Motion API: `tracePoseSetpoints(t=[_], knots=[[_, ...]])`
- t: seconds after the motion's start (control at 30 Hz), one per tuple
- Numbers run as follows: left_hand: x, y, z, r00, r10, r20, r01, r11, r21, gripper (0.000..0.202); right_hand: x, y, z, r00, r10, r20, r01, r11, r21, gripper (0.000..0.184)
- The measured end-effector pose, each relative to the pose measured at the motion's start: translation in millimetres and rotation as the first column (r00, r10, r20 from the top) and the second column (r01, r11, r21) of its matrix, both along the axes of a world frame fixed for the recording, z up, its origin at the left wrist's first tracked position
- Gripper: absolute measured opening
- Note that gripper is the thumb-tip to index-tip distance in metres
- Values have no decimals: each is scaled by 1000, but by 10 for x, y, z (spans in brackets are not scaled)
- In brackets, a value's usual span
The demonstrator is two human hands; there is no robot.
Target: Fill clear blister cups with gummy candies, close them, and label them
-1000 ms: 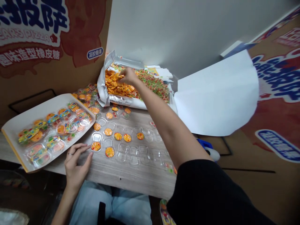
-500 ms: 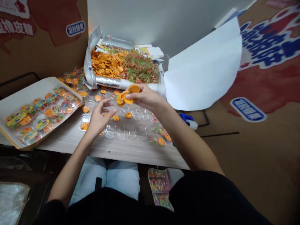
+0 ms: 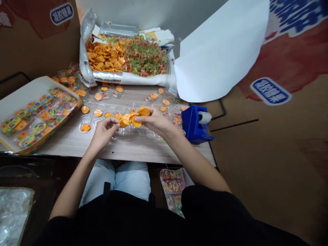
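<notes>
My right hand (image 3: 156,120) is closed round a bunch of flat, round orange gummy candies (image 3: 137,121), which stick out to the left of its fingers. From the left, my left hand (image 3: 104,131) meets the bunch, thumb and forefinger pinching at the edge of an orange gummy candy (image 3: 123,123). Beneath both hands lie rows of clear plastic trays (image 3: 97,121), several with an orange candy in one hollow. Part of these rows is hidden by my hands.
Behind stands a foil-lined box (image 3: 107,77) heaped with orange candies (image 3: 102,56) and red-green gummies (image 3: 146,56). A carton (image 3: 33,89) of packed candies is at left. At right are a blue tape dispenser (image 3: 192,124) and a white sheet (image 3: 217,58).
My left hand has moved right and closed at the candies. The right hand has lowered slightly, still holding its bunch. The view has shifted, bringing the blue dispenser fully into sight.
</notes>
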State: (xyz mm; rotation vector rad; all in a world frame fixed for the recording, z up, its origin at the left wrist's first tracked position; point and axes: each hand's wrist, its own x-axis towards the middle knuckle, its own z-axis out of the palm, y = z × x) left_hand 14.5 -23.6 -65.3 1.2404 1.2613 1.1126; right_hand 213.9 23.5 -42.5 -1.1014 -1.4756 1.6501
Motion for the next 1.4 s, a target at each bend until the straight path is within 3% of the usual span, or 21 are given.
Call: tracePoseSetpoints(t=[0.1,0.2,0.33,0.43,0.5,0.57,0.7,0.8,0.87,0.97,1.03,1.1,1.2,1.27,1.33,1.4], knots=[[-62,-72,20,945,102,-312,-41,980,196,11,58,-38,-38,994,-86,-63,82,995,-60,40],[-96,-190,68,718,213,-663,47,935,351,9,109,-69,-81,998,-59,-14,57,995,-86,38],[-70,-348,78,374,222,-901,164,940,300,17,130,-81,-140,997,47,61,-43,996,-73,36],[-69,-411,21,270,134,-954,235,951,200,20,109,-64,-174,987,119,109,-112,992,-64,36],[-93,-427,-23,269,107,-957,260,949,180,20,87,-50,-188,977,153,146,-146,988,-52,37],[-119,-428,-57,321,118,-940,261,943,208,19,64,-42,-196,967,181,178,-177,983,-40,38],[-92,-384,-95,600,99,-794,237,926,295,22,32,-48,-190,958,228,175,-226,974,-32,38],[-1,-308,-114,816,-32,-577,219,941,258,29,33,-60,-179,963,241,118,-239,971,-31,36],[57,-247,-122,911,-105,-399,191,964,183,28,48,-65,-173,968,239,78,-236,971,-43,36],[97,-175,-116,971,-86,-221,111,988,105,23,91,-69,-165,980,188,69,-185,982,-49,35],[100,-158,-97,963,-44,-265,76,991,113,19,131,-73,-158,987,126,103,-123,992,-31,35],[108,-168,-74,900,0,-436,81,983,168,13,176,-80,-148,987,69,147,-70,998,-5,34],[157,-214,-57,685,91,-723,157,950,268,3,252,-101,-129,979,22,202,-28,999,27,34],[205,-244,-69,544,115,-831,232,931,281,5,302,-120,-118,973,-5,231,-6,999,46,34],[239,-264,-97,464,101,-880,297,918,262,8,348,-140,-113,969,-32,247,20,998,52,33],[243,-275,-129,437,83,-896,345,904,252,11,390,-155,-119,966,-50,253,39,998,46,32]])
